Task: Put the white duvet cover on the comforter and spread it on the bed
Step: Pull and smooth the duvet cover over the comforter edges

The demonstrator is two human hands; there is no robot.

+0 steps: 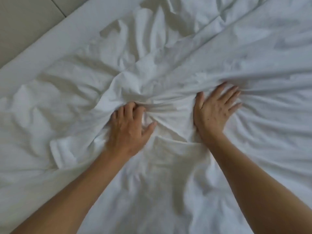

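1. Head view, the bedding: the white duvet cover (168, 53) lay rumpled across the whole bed (55, 36), with deep creases running out from a bunched spot near the middle. A thick folded edge (62, 154) showed at the lower left; whether it belonged to the comforter or to the cover could not be told, since everything there was white.
2. Head view, the left hand (130, 127): its fingers were curled into the cloth, clenching a gathered fold of the cover just where the creases met. The thumb lay stretched out to the side, touching the fabric.
3. Head view, the right hand (214, 112): it lay flat, fingers straight and spread, palm pressing the cover down just beside the gathered fold. It grasped nothing.
4. Head view, the surroundings: a strip of pale tiled floor (22, 22) showed beyond the bed's far left edge.
5. Progress, as a judgement: the cover was already on the bed, and the padded look beneath it suggested the comforter was inside, though no opening or corner showed to confirm that. The spreading looked unfinished: the heavy wrinkles and the bunch at the centre still had to be pulled flat and the edges squared to the bed.
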